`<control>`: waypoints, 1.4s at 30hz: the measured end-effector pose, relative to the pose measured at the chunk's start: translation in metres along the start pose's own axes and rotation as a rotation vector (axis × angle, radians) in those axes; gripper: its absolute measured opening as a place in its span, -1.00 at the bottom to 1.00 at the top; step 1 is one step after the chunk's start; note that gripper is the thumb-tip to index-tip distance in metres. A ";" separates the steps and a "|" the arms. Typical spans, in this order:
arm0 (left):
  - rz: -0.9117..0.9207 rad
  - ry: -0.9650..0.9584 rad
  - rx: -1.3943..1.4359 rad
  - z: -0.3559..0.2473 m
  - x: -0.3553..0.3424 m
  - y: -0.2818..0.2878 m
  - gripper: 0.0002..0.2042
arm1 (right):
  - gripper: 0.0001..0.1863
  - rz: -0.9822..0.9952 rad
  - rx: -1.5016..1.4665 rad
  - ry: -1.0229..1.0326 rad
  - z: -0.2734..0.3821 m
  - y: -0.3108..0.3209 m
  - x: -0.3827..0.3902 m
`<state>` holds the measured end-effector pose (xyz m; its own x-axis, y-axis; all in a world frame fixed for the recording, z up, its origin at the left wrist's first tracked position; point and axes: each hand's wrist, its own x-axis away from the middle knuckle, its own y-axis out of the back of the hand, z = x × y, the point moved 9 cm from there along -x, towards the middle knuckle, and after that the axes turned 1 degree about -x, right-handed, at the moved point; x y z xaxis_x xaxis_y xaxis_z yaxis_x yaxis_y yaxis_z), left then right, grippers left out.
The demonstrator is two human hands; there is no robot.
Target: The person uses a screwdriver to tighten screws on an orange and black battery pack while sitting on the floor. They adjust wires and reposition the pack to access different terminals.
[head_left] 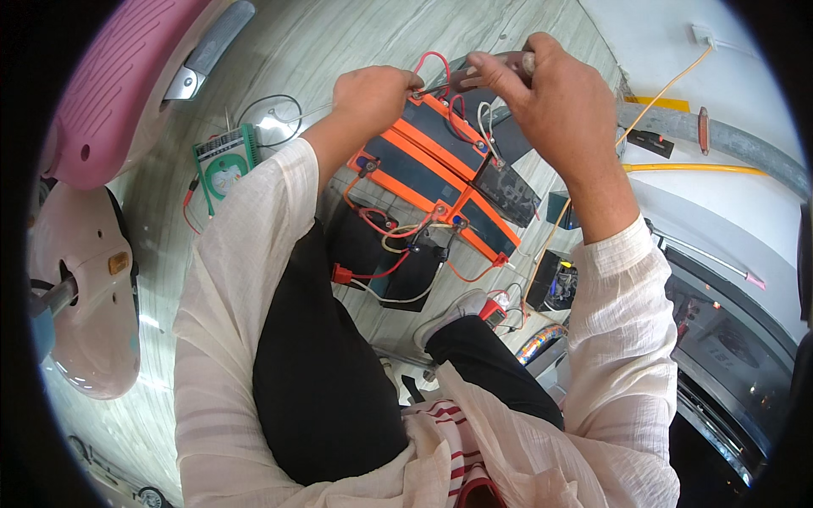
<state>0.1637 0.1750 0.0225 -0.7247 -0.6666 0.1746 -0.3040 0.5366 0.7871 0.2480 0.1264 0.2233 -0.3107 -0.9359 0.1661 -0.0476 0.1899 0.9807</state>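
- Orange-edged batteries [406, 173] are on the floor right in front of the person, wired up. Hands?

- Left hand [373, 100]: fingertips pinched at the far end of the pack, by the tip of a thin dark shaft [439, 87]. Can't tell if they grip the shaft or a lug under it. Right hand [563, 102]: fingers curled round a pale-ended handle [529, 63], thumb reaching left. Looks like one tool, probably a screwdriver.

- Main risk?

- Short. The shaft looks like bare metal and crosses right over the pack. If it slips while turning, it could bridge a terminal and a neighbouring lug. Sparks, burnt fingers; no gloves.

- Other causes?

- Leads. A red lead [446, 59] loops up close to both hands, and a white lead [482, 114] stands up near the right wrist. Catch either one and a lug could twist or pull loose.

- Near side?

- Crowded. The red connector [341, 274] and the tangle of wires lie between the knees and the pack. A shifting leg could drag them.

- Sleeves?

- Loose. The left sleeve [246, 245] hangs near the green instrument [227, 165]; a wide sweep could snag its wires.
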 end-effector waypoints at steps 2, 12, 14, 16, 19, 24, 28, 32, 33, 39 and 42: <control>0.003 -0.004 0.004 -0.001 0.000 -0.001 -0.72 | -0.54 -0.129 -0.120 0.125 0.003 0.006 0.004; -0.005 -0.002 0.006 -0.001 0.001 0.001 -0.71 | -0.63 -0.162 -0.086 0.145 0.005 0.005 0.003; -0.011 -0.003 0.014 -0.001 0.002 0.001 -0.71 | -0.63 -0.168 -0.380 0.307 0.011 0.004 0.006; -0.016 -0.010 0.010 -0.003 0.001 0.002 -0.72 | -0.61 -0.163 -0.492 0.360 0.012 0.006 0.008; -0.023 -0.030 -0.024 -0.002 0.002 0.001 -0.72 | -0.58 -0.170 -0.442 0.233 0.008 0.004 0.009; -0.031 -0.042 0.004 -0.004 0.000 -0.001 -0.72 | -0.55 -0.226 -0.423 0.134 0.001 0.000 0.003; -0.056 -0.054 -0.004 -0.004 0.001 -0.002 -0.72 | -0.62 -0.056 -0.127 0.498 0.021 0.010 -0.007; -0.046 -0.044 -0.003 0.000 0.004 -0.002 -0.72 | -0.66 0.040 -0.013 0.594 0.045 -0.001 -0.009; -0.043 -0.042 -0.007 0.000 0.004 -0.002 -0.73 | -0.67 0.050 -0.014 0.566 0.045 -0.003 -0.012; -0.049 -0.056 -0.022 -0.006 0.003 0.000 -0.73 | -0.64 0.071 -0.269 0.191 0.010 -0.012 -0.026; -0.048 -0.059 -0.014 -0.004 0.000 -0.001 -0.73 | -0.65 0.053 -0.289 0.123 0.000 -0.016 -0.029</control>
<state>0.1662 0.1723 0.0238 -0.7448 -0.6595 0.1019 -0.3307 0.4974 0.8020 0.2582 0.1503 0.2026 -0.1879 -0.9591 0.2117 0.2425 0.1635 0.9563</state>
